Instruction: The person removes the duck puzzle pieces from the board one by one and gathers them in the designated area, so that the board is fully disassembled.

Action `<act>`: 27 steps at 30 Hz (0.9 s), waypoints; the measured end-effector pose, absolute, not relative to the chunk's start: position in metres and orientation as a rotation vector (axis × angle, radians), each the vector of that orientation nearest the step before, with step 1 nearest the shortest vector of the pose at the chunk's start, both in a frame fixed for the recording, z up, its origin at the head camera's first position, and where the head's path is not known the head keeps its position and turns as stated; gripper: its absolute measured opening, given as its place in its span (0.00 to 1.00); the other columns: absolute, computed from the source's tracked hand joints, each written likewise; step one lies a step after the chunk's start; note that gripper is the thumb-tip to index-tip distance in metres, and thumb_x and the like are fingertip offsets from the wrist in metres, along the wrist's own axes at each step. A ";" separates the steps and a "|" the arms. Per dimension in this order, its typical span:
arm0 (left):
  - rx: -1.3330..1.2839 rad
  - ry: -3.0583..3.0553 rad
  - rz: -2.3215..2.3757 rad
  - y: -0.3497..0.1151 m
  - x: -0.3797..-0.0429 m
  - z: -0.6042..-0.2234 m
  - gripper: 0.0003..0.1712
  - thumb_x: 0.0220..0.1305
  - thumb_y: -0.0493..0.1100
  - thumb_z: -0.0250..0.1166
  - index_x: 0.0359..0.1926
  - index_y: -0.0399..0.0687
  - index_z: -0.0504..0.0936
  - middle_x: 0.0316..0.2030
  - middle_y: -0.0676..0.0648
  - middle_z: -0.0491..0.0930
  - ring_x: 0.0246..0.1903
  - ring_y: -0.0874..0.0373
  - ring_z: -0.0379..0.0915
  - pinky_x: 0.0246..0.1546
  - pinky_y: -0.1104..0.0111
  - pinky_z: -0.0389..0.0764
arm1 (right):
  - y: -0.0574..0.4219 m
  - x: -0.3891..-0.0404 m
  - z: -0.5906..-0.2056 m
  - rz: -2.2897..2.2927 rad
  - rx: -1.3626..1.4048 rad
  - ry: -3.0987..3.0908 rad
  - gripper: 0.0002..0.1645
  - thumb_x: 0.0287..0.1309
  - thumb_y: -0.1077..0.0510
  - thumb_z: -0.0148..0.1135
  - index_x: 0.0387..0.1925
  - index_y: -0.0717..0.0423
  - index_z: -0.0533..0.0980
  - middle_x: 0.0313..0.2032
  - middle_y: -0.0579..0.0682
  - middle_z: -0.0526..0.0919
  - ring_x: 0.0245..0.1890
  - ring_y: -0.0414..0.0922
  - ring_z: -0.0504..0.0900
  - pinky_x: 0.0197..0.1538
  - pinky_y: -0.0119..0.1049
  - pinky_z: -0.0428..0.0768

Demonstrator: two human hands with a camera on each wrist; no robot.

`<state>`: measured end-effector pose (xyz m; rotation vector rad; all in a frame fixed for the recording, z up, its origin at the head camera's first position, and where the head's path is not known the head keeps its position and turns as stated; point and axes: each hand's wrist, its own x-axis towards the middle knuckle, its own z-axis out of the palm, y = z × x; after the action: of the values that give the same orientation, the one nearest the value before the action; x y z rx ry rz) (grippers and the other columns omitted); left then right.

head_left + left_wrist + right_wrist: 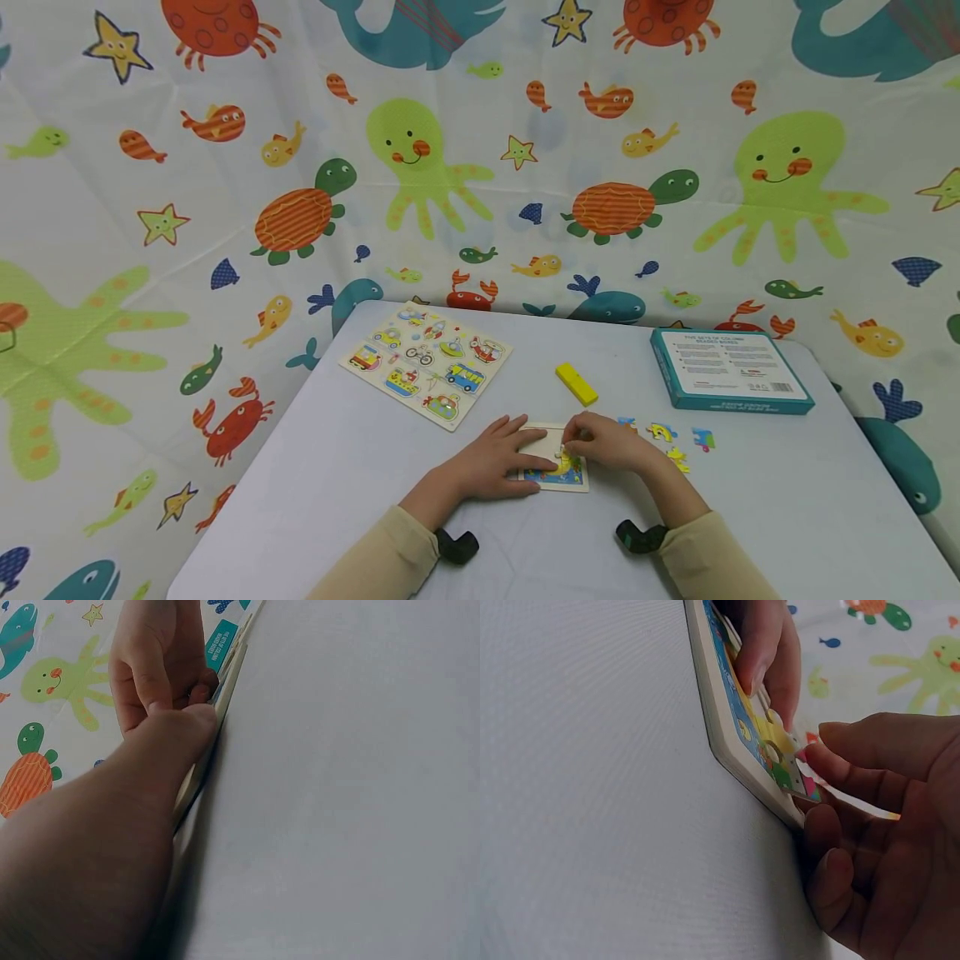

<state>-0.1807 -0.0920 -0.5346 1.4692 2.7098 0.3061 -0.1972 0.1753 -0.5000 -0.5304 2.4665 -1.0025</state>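
A small wooden jigsaw board (555, 485) with a pale frame and blue and yellow picture lies on the table between both hands. My left hand (491, 458) rests over its left side, fingers spread and fairly straight across the picture. At the board's right side, my right hand (603, 442) has thumb and forefinger brought together at a colourful puzzle piece (804, 782), which tilts at the edge of the fitted yellow pieces (774, 735) in the right wrist view. The other fingers of that hand curl beside the frame. In the left wrist view the picture is mostly hidden.
Several loose puzzle pieces (662, 432) lie right of the board. Behind stand a yellow block (576, 384) and a teal box (731, 371). A vehicle picture board (427, 362) lies at the back left. A sea-animal cloth (465, 250) hangs behind the white table (315, 467).
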 end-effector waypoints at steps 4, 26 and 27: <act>1.465 2.710 0.312 -0.092 -0.180 -0.534 0.27 0.69 0.72 0.47 0.68 0.88 0.64 0.76 0.55 0.57 0.78 0.45 0.43 0.76 0.46 0.51 | 0.175 -0.196 -0.498 -1.022 -0.511 2.443 0.03 0.65 0.53 0.62 0.37 0.46 0.77 0.36 0.44 0.80 0.39 0.44 0.74 0.40 0.35 0.73; 1.442 2.709 0.299 -0.092 -0.181 -0.537 0.26 0.69 0.73 0.44 0.67 0.93 0.59 0.76 0.58 0.54 0.78 0.46 0.41 0.76 0.47 0.49 | 0.187 -0.200 -0.490 -1.133 -0.488 2.403 0.06 0.67 0.52 0.60 0.42 0.48 0.78 0.32 0.49 0.78 0.30 0.45 0.77 0.32 0.33 0.78; 1.442 2.709 0.301 -0.092 -0.181 -0.537 0.26 0.69 0.73 0.44 0.67 0.93 0.60 0.76 0.58 0.54 0.78 0.47 0.41 0.76 0.47 0.49 | 0.189 -0.200 -0.488 -1.135 -0.473 2.404 0.06 0.67 0.52 0.61 0.42 0.48 0.78 0.32 0.49 0.78 0.30 0.45 0.77 0.33 0.33 0.78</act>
<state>-0.1808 -0.0924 -0.5373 1.4423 2.7089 0.3012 -0.2005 0.1891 -0.4883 -0.4727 2.4036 -1.1350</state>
